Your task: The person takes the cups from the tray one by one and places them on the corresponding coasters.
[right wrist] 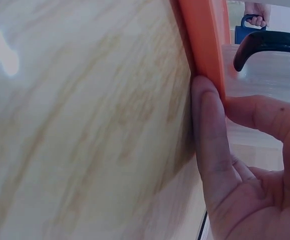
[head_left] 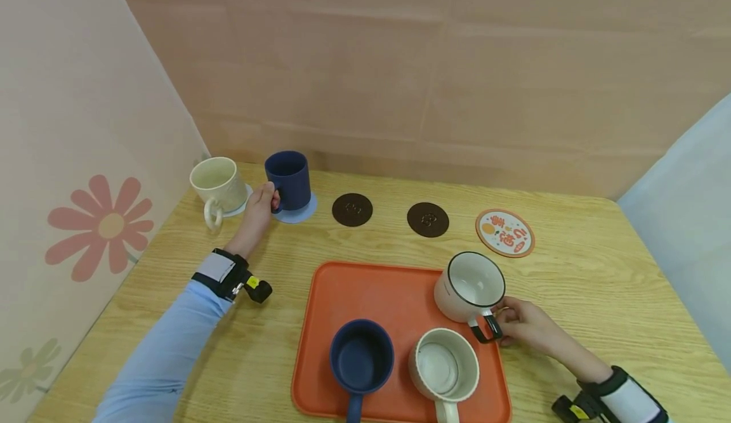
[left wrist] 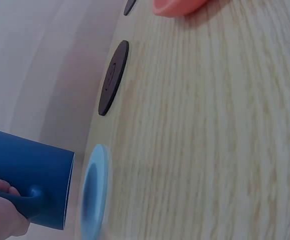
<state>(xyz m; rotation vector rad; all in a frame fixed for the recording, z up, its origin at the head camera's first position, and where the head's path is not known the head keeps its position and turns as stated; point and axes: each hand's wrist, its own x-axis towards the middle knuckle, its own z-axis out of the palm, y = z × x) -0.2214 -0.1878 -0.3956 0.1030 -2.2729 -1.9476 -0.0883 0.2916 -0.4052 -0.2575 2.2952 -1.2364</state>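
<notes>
My left hand (head_left: 262, 202) grips the handle of a navy mug (head_left: 290, 182). In the left wrist view the mug's base hangs just apart from a light blue coaster (left wrist: 95, 192). At the front right, my right hand (head_left: 528, 325) pinches the right rim of an orange tray (right wrist: 205, 45) between thumb and fingers. Beside those fingers is the black handle of a white mug with a black rim (head_left: 469, 286), which stands at the tray's back right corner. A second navy mug (head_left: 362, 356) and a cream mug (head_left: 444, 364) also stand on the tray.
A pale green mug (head_left: 219, 183) sits on another light coaster at the far left. Two dark brown coasters (head_left: 352, 210) and a round coaster with orange print (head_left: 505, 233) lie along the back of the wooden table (head_left: 594, 264). A brown paper wall (head_left: 422, 80) rises behind.
</notes>
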